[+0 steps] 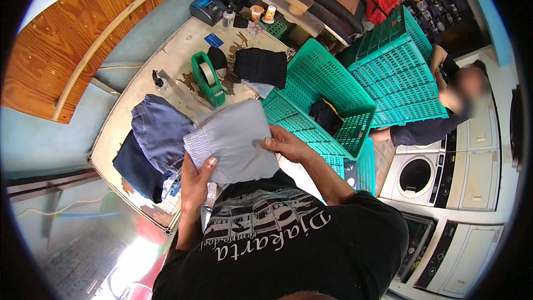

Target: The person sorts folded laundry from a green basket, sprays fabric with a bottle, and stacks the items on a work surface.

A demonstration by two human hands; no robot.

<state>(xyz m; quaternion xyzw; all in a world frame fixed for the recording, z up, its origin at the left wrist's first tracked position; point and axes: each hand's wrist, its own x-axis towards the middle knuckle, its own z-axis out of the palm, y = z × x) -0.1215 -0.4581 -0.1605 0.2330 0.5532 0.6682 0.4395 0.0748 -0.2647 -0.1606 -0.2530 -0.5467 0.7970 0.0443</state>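
Observation:
A folded pair of light grey pants (239, 139) with a gathered elastic waistband is held up in front of my chest. My left hand (196, 182) grips its lower left corner by the waistband, thumb on top. On the right edge, my right hand (284, 143) pinches the cloth between thumb and fingers. Left of it, blue-grey elastic-waist pants (161, 133) lie on the table over a dark navy folded garment (133, 169). A black folded garment (260, 66) rests farther back on the table, on top of a lighter cloth.
A green tape dispenser (208, 80), a pump bottle (159, 81) and a blue-black device (208, 9) stand on the worn table (183, 36). Green plastic baskets (327, 72) are at the right. Nearby are a person in dark clothes, another in red, and front-loading machines (413, 178).

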